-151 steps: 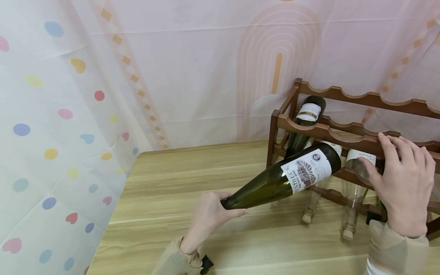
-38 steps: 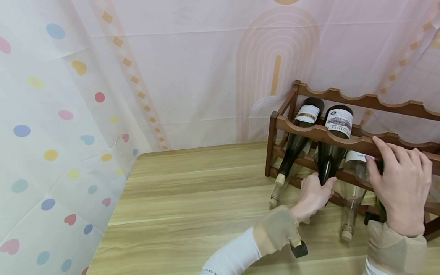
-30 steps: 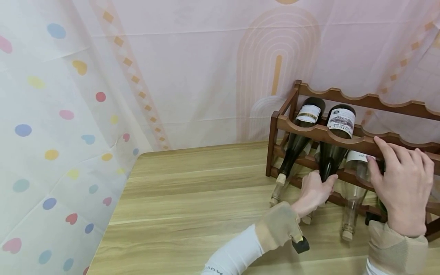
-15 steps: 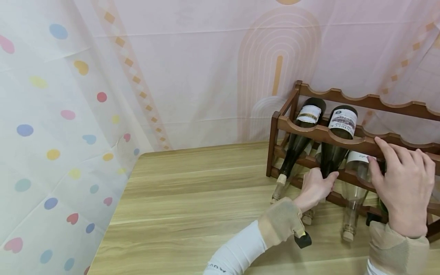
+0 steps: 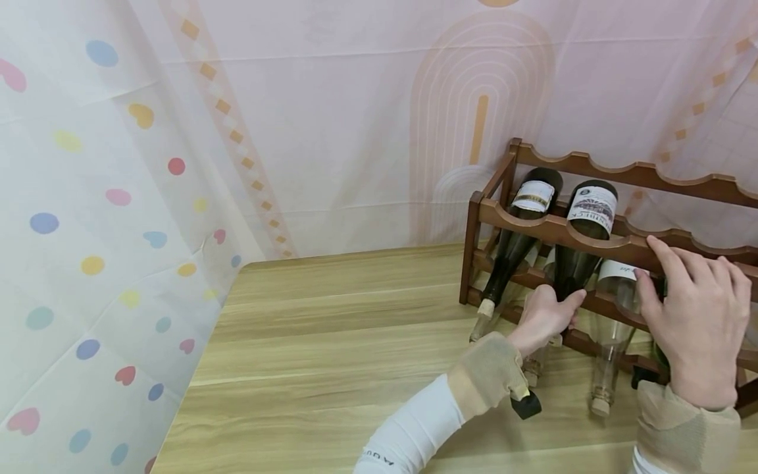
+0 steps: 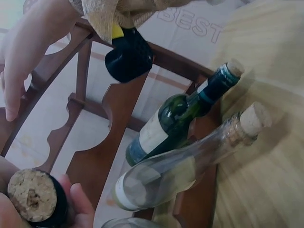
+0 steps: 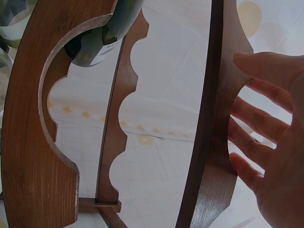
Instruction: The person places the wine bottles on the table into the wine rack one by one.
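Note:
In the head view, my left hand (image 5: 546, 316) grips the neck of a dark green wine bottle (image 5: 592, 210) with a white label. That bottle lies neck-forward in the second notch of the top tier of a brown wooden wine rack (image 5: 636, 251). Its cork (image 6: 32, 194) shows between the fingers in the left wrist view. My right hand (image 5: 699, 316) holds the rack's top front rail, thumb on the near side and fingers over it; the right wrist view shows this hand (image 7: 278, 126) at the rail too. Another dark wine bottle (image 5: 514, 247) lies in the leftmost notch.
On the lower tier lie a clear corked bottle (image 5: 610, 349) and a green bottle (image 6: 178, 114), their necks jutting forward. More clear necks stick out under my left hand. The rack stands on a wooden table (image 5: 331, 342) before a patterned cloth (image 5: 343, 131).
Five seconds ago the labelled bottle was tilted in front of the rack; now it rests in the second notch. Over the last second my left hand has pushed it slightly backward. My right hand stays put.

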Tool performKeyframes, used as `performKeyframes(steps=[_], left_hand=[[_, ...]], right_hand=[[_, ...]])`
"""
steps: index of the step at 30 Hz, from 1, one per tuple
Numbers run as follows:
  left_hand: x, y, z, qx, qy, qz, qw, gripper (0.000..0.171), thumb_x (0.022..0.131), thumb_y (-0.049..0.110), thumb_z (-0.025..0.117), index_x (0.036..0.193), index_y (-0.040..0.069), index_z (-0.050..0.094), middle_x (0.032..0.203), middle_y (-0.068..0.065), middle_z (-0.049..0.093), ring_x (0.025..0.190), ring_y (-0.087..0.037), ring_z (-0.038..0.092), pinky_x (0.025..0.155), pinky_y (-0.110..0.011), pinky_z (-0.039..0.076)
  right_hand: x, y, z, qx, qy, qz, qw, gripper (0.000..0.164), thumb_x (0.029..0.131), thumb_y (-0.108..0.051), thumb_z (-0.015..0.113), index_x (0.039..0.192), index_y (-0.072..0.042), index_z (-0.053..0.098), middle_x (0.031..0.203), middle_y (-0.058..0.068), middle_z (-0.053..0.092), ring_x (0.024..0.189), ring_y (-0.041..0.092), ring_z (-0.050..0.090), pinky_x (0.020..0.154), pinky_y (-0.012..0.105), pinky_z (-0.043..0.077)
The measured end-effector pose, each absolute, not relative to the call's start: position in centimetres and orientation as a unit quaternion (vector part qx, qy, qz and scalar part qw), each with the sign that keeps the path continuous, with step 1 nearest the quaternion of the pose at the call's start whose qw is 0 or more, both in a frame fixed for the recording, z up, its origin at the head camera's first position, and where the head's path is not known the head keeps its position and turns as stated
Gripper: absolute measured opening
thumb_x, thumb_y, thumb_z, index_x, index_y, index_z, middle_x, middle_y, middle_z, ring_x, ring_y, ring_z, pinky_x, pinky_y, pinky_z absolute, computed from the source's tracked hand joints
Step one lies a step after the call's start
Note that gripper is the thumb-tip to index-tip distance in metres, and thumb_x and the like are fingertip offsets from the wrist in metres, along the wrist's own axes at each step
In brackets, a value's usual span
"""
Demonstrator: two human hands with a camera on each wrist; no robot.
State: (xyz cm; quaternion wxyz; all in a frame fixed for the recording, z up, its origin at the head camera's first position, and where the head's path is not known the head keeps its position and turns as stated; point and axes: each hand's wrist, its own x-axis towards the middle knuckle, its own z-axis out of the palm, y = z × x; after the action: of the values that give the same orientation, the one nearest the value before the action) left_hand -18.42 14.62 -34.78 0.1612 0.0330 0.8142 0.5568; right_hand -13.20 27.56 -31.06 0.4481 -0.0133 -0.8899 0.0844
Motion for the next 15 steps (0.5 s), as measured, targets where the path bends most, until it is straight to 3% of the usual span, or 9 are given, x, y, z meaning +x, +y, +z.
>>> performKeyframes(steps=[2, 5, 8, 11, 15], left_hand=[[-18.52, 14.49, -34.71, 0.046, 0.818, 0.549, 0.165, 0.052, 0.090, 0.039, 0.056, 0.047, 0.011, 0.054, 0.061, -0.015, 0.068, 0.031, -0.010, 0.016, 0.032, -0.024, 0.014], [-18.66, 14.35, -34.62, 0.055, 0.824, 0.537, 0.172, 0.055, 0.091, 0.042, 0.054, 0.047, 0.009, 0.057, 0.050, -0.010, 0.063, 0.031, -0.010, 0.014, 0.032, -0.024, 0.014], [-18.77, 14.23, -34.58, 0.061, 0.832, 0.523, 0.175, 0.059, 0.091, 0.045, 0.052, 0.050, 0.004, 0.064, 0.033, 0.000, 0.041, 0.031, -0.011, 0.011, 0.032, -0.025, 0.013], [-18.82, 14.05, -34.64, 0.065, 0.839, 0.508, 0.183, 0.062, 0.091, 0.048, 0.050, 0.052, 0.003, 0.067, 0.030, 0.004, 0.025, 0.032, -0.012, 0.010, 0.033, -0.026, 0.013], [-18.67, 13.74, -34.63, 0.066, 0.847, 0.494, 0.187, 0.061, 0.091, 0.050, 0.048, 0.053, 0.004, 0.059, 0.038, 0.002, 0.026, 0.034, -0.014, 0.017, 0.037, -0.028, 0.021]], right_hand=[[-13.19, 27.57, -31.05, -0.013, -0.890, 0.086, 0.447, 0.043, 0.083, -0.007, 0.063, 0.125, -0.004, 0.056, 0.107, 0.031, 0.059, 0.099, 0.047, 0.047, 0.105, 0.054, 0.028], [-13.18, 27.57, -31.02, -0.014, -0.891, 0.087, 0.446, 0.044, 0.082, -0.007, 0.063, 0.125, -0.004, 0.056, 0.107, 0.031, 0.059, 0.099, 0.047, 0.047, 0.105, 0.054, 0.028], [-13.16, 27.58, -30.98, -0.015, -0.890, 0.089, 0.446, 0.044, 0.082, -0.006, 0.064, 0.125, -0.004, 0.056, 0.107, 0.031, 0.059, 0.099, 0.046, 0.047, 0.105, 0.054, 0.028], [-13.18, 27.53, -30.99, -0.017, -0.890, 0.090, 0.446, 0.044, 0.081, -0.005, 0.064, 0.124, -0.003, 0.056, 0.106, 0.031, 0.059, 0.098, 0.046, 0.047, 0.105, 0.055, 0.028], [-13.30, 27.29, -31.00, -0.015, -0.886, 0.101, 0.453, 0.044, 0.080, -0.004, 0.066, 0.123, -0.002, 0.056, 0.108, 0.030, 0.058, 0.099, 0.046, 0.046, 0.104, 0.054, 0.029]])
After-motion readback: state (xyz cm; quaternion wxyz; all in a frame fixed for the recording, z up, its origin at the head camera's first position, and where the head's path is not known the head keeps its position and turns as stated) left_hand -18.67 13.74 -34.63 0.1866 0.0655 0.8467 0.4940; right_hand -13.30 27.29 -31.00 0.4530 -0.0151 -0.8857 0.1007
